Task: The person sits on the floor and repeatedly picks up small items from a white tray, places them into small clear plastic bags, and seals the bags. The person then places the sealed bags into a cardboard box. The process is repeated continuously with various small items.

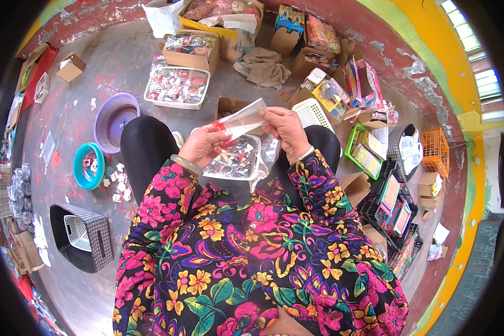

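Observation:
Between my two hands, a clear plastic bag (244, 119) with red near its lower left end is stretched above my lap. My left hand (206, 145) grips its left end, and my right hand (286, 129) pinches its right end between thumb and fingers. Below the hands is a white plastic basket (252, 168) filled with small items in clear wrapping; their exact kind cannot be told. More clear plastic (270, 150) hangs beside the basket's right edge, under my right hand. Behind the bag stands an open cardboard box (231, 102), partly hidden.
A purple basin (103, 122) and a teal basin (78, 168) stand left on the floor, near scattered white pieces (119, 182). Ahead is a white basket of wrapped items (199, 105). A green basket (353, 140) and black crates (374, 210) lie to the right.

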Available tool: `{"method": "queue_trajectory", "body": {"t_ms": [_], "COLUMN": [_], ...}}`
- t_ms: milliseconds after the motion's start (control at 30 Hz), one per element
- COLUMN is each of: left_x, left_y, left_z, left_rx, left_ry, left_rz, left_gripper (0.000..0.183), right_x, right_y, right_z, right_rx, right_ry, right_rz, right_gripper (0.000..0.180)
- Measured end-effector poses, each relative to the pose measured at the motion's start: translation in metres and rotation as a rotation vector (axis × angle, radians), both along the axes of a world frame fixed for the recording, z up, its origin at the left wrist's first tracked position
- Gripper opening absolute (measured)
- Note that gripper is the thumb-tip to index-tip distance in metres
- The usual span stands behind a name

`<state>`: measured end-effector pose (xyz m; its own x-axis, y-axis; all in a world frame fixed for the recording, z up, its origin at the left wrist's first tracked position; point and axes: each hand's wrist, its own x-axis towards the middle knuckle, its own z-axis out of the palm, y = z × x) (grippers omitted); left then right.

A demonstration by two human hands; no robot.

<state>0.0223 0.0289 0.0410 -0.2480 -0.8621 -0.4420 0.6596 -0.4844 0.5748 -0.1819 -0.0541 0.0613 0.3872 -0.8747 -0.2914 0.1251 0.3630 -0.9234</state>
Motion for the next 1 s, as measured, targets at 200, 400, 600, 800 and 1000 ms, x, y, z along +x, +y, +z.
{"method": "queue_trajectory", "body": {"t_ms": [200, 400, 600, 800, 1000], "left_x": [-0.006, -0.007, -0.007, -0.001, -0.006], "left_y": [0.000, 0.002, 0.003, 0.003, 0.004], "left_z": [-0.015, -0.007, 0.007, 0.000, 0.000], "left_rx": [-0.024, -0.189, -0.164, -0.214, -0.271], "left_ry": [0.050, -0.015, 0.098, -0.004, -0.148], "left_rz": [0.202, 0.189, 0.193, 0.193, 0.181], "left_gripper": [0.027, 0.021, 0.020, 0.023, 0.023], "right_x": [0.002, -0.001, 0.001, -0.001, -0.014], "right_y": [0.001, 0.000, 0.002, 0.004, -0.003], "right_z": [-0.003, -0.003, 0.006, 0.017, 0.011], "right_rx": [0.005, 0.047, 0.125, 0.067, 0.078], "right_ry": [0.016, -0.014, -0.157, -0.060, -0.035], "right_rz": [0.080, 0.104, 0.120, 0.187, 0.209], "right_gripper": [0.021, 0.024, 0.022, 0.022, 0.022]}}
